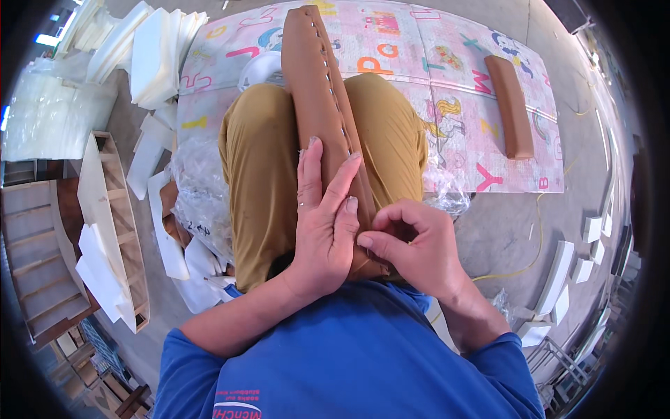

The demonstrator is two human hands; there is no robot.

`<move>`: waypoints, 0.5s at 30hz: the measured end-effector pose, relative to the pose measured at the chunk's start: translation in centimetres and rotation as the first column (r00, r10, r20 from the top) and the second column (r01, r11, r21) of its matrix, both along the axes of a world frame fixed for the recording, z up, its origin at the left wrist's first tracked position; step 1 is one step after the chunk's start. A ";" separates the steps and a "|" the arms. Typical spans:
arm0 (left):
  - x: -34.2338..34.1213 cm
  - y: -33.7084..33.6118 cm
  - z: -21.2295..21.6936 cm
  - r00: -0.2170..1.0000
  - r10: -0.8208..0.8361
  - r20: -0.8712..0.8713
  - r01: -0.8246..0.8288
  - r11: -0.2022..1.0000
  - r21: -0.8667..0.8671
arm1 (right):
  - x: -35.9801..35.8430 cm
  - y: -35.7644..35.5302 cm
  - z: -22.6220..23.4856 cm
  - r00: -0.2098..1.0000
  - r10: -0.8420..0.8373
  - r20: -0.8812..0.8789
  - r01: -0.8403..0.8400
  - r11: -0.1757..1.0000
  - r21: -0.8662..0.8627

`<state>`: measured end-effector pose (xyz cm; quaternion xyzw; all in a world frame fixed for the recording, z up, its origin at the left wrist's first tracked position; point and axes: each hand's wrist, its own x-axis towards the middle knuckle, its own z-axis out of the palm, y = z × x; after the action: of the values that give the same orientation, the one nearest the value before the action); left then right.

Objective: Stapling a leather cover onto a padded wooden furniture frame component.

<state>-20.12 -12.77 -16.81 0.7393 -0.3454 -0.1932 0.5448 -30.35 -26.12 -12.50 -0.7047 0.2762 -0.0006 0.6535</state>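
Observation:
A long brown leather-like padded piece [307, 84] lies along my lap between my knees, its far end over the mat. A row of pale stitches runs down its seam. My left hand [324, 223] rests on it with fingers stretched and slightly apart, the fingertips beside the seam. Close to the piece's near end, my right hand [415, 241] has thumb and forefinger pinched together by the seam. Whatever sits in that pinch is too small to make out. A similar brown padded piece [511, 108] lies apart on the mat at the right.
A pink patterned play mat [460, 167] covers the floor ahead. White foam pieces [153, 59] are stacked at the far left, near wooden frames [115, 223]. Clear plastic wrap [202, 192] bunches beside my left leg. White blocks [556, 279] and a yellow cord [520, 271] lie at the right.

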 end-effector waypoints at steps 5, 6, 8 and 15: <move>-0.1 0.2 -0.4 0.999 -0.009 0.035 0.009 1.000 -0.004 | 0.4 -0.3 0.0 0.997 -0.006 -0.075 0.017 0.990 0.142; -0.1 0.2 -0.4 0.999 -0.011 0.034 0.010 1.000 0.006 | 0.5 -0.3 -0.1 0.997 -0.017 -0.071 0.030 0.983 0.180; -0.1 0.4 -0.2 0.999 -0.009 0.034 0.008 1.000 0.029 | 0.5 0.2 -0.7 0.997 -0.067 -0.034 0.074 0.966 0.249; 0.2 1.2 -1.0 0.941 0.126 -0.313 -0.139 0.990 -0.021 | 0.9 2.9 -1.9 0.983 -0.168 0.073 0.133 0.928 0.348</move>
<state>-19.88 -11.62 -17.82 0.7094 -0.2088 -0.2627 0.6198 -29.47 -23.21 -14.43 -0.5566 0.2919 -0.0385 0.7769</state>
